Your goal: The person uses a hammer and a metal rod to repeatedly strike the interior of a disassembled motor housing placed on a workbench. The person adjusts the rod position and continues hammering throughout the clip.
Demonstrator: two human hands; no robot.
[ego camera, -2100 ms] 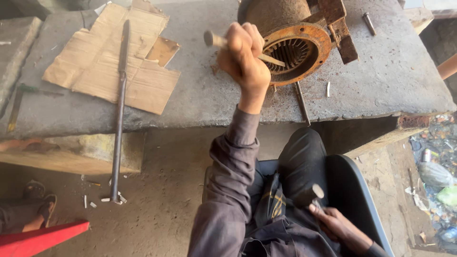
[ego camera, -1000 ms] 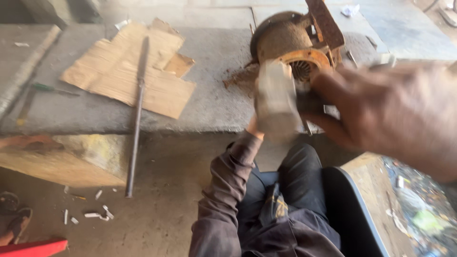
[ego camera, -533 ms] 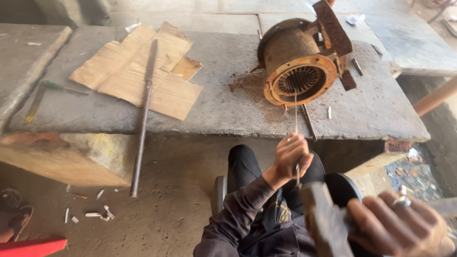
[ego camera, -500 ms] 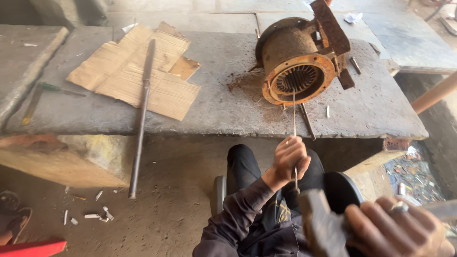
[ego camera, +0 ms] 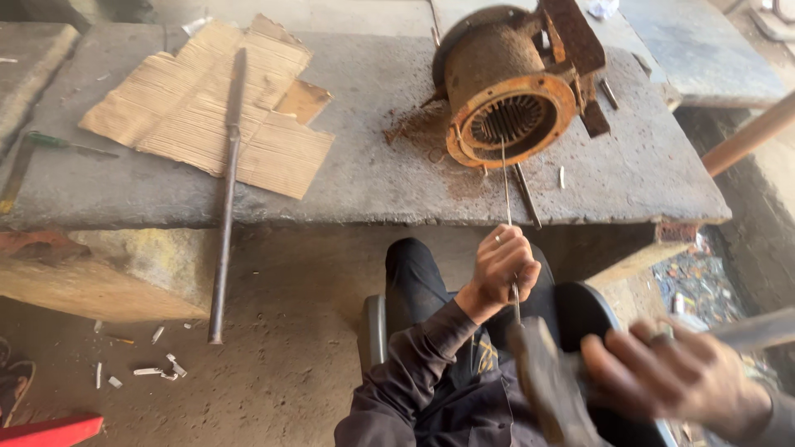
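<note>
Two hands in view. Left hand [ego camera: 503, 269] was closed around a thin metal rod [ego camera: 507, 194], fingers [ego camera: 517, 248] wrapped tight near its lower end; the rod ran up from the fist to the mouth of the rusty motor housing [ego camera: 507, 87], which lay on its side on the stone counter [ego camera: 373, 178]. Right hand [ego camera: 675, 381] was blurred, low right, fingers curled around a hammer [ego camera: 551, 389], head just below the left fist. Cardboard sheet [ego camera: 207, 108] lay at counter left with a long steel bar [ego camera: 226, 190] across it, overhanging the edge. Green-handled screwdriver [ego camera: 54, 142] sat far left.
</note>
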